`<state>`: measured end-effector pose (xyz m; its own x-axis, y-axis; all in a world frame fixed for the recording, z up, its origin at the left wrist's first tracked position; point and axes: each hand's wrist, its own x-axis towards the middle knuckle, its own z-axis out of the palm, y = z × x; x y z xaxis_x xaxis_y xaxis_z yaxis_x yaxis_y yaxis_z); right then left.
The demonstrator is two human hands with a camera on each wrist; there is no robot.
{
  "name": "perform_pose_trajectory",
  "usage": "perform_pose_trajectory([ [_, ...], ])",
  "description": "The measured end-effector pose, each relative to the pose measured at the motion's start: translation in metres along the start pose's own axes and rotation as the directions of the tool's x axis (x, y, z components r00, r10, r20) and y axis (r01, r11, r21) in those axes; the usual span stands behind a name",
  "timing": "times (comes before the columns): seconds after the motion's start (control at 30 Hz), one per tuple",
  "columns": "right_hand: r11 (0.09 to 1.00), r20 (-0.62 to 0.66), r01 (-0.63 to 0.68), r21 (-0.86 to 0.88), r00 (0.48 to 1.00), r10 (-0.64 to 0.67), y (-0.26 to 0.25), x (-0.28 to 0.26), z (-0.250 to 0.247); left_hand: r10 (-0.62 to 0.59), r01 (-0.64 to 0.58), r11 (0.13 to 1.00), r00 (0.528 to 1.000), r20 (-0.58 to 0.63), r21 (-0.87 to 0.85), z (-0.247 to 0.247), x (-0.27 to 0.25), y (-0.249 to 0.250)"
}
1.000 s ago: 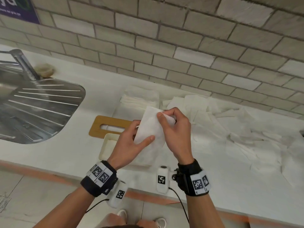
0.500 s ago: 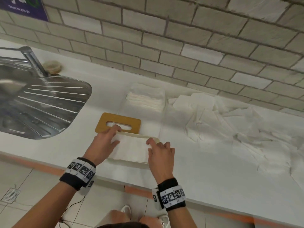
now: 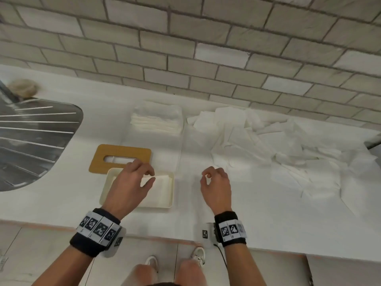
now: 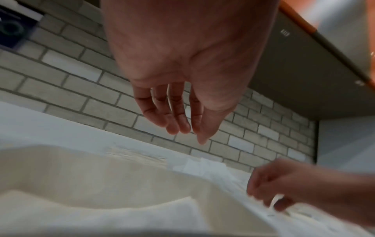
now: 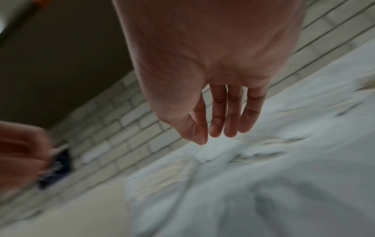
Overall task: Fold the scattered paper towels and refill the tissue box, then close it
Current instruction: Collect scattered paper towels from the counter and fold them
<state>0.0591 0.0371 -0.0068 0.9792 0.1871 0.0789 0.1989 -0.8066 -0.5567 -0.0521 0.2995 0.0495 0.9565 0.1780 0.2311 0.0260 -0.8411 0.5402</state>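
Both hands lifted off | folded towel (image 3: pixel 156 190) flat in tissue box (image 3: pixel 172 188), lengthwise

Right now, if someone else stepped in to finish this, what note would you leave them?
Left hand: empty, fingers relaxed above the open tissue box.
Right hand: empty, loosely curled over the counter.
Done: a folded towel lies in the box; a folded stack waits behind.
Left: fold the loose pile, fill the box, fit the wooden lid lying behind it.
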Motion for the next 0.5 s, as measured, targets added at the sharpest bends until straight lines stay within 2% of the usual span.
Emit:
perform_pose_trajectory([
  [0.13, 0.976, -0.017, -0.203, -0.076, 0.979, 0.202, 0.09, 0.062, -0.018, 0.058, -0.049, 0.993, 0.995, 0.076, -0.112, 0.033, 0.012, 0.052],
  [0.2, 0.962, 0.03, -0.24, -0.128, 0.969, 0.245, 0.116, 0.089, -0.021, 0.082, -0.066, 0.988, 0.991, 0.109, -0.142, 0.054, 0.019, 0.075],
  [0.3, 0.958, 0.126, -0.192, -0.215, 0.967, 0.222, 0.134, 0.119, -0.024, 0.082, -0.058, 0.981, 0.989, 0.126, -0.184, 0.081, 0.031, 0.101],
  [0.37, 0.957, 0.121, -0.166, -0.236, 0.973, 0.198, 0.146, 0.133, -0.028, 0.077, -0.048, 0.975, 0.989, 0.126, -0.218, 0.096, 0.037, 0.115],
  [0.43, 0.967, 0.134, -0.157, -0.201, 0.974, 0.185, 0.161, 0.144, -0.035, 0.062, -0.03, 0.969, 0.991, 0.121, -0.246, 0.109, 0.042, 0.125],
  [0.5, 0.984, 0.152, -0.149, -0.094, 0.975, 0.162, 0.174, 0.151, -0.046, 0.029, 0.004, 0.961, 0.993, 0.114, -0.278, 0.123, 0.047, 0.134],
])
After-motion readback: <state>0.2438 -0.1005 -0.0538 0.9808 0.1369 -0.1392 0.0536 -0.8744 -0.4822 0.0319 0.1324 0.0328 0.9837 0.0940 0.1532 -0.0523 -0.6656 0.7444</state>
